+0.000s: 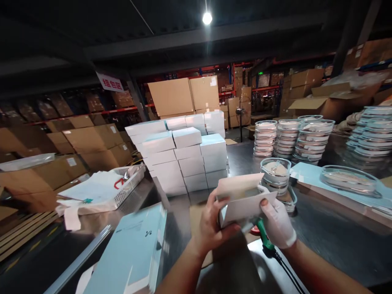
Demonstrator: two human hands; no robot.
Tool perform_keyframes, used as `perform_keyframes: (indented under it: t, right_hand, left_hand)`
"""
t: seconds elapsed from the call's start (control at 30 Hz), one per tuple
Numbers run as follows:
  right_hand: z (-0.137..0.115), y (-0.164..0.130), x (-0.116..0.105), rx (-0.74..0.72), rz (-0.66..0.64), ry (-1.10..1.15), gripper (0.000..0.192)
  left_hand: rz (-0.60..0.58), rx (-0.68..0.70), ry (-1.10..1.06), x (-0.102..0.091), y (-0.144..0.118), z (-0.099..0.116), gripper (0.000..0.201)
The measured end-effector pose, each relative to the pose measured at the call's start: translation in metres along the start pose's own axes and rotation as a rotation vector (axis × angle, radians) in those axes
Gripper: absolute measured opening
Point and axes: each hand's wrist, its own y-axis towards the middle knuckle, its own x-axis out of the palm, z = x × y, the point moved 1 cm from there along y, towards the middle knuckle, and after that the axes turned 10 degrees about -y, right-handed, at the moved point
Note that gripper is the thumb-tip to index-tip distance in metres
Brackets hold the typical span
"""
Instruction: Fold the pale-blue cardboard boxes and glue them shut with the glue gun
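A small white cardboard box with its top flap raised is between my two hands. My left hand, bare, wraps its fingers round the left end. On the right end, my right hand wears a white glove with the fingertips bare, and its thumb presses on the front panel. The inside of the box is mostly hidden. Just below my right hand lies a green-handled tool with a black cord, its front end partly covered. Near the box's far right stands a small stack of clear round containers.
White boxes are piled ahead. Stacked clear containers stand at right, near a lidded oval one. At left are a light blue flat box, a metal strip and a white basket. Brown cartons fill the background.
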Motion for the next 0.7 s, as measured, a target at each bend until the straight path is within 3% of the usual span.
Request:
perform_keyframes:
  t: [0.07,0.1,0.17,0.23,0.3,0.37,0.47,0.6,0.7]
  right_hand:
    - [-0.004,0.004,0.005,0.095,0.075,0.042,0.065]
    - [-0.006,0.006,0.007,0.104,0.132,0.04,0.06]
    - [-0.009,0.009,0.011,0.072,0.214,0.044,0.062]
    - [-0.01,0.013,0.011,0.053,0.215,0.103,0.079]
    - [-0.007,0.017,0.006,0.038,0.17,0.121,0.084]
    - [-0.001,0.023,-0.007,-0.019,0.137,0.052,0.071]
    - [0.019,0.028,-0.029,-0.037,0.057,-0.272,0.056]
    - [0.055,0.017,-0.037,0.265,-0.258,-0.864,0.021]
    - [0.072,0.004,-0.031,0.339,-0.381,-0.87,0.013]
  left_hand:
    - [-0.024,0.074,0.083,0.002,-0.001,-0.003,0.038]
    - [-0.003,0.088,0.091,0.003,-0.002,-0.006,0.038]
    - [0.056,0.094,0.06,0.004,-0.006,-0.011,0.049]
    - [0.073,0.081,0.019,0.005,-0.009,-0.015,0.064]
    - [0.022,0.079,0.03,0.004,-0.009,-0.015,0.062]
    - [-0.001,0.114,0.079,0.002,-0.008,-0.014,0.049]
    - [0.134,0.146,0.107,-0.005,-0.004,-0.009,0.043]
    - [0.328,0.118,0.053,-0.015,0.001,-0.003,0.05]
    - [0.379,0.149,0.033,-0.02,0.004,0.002,0.055]
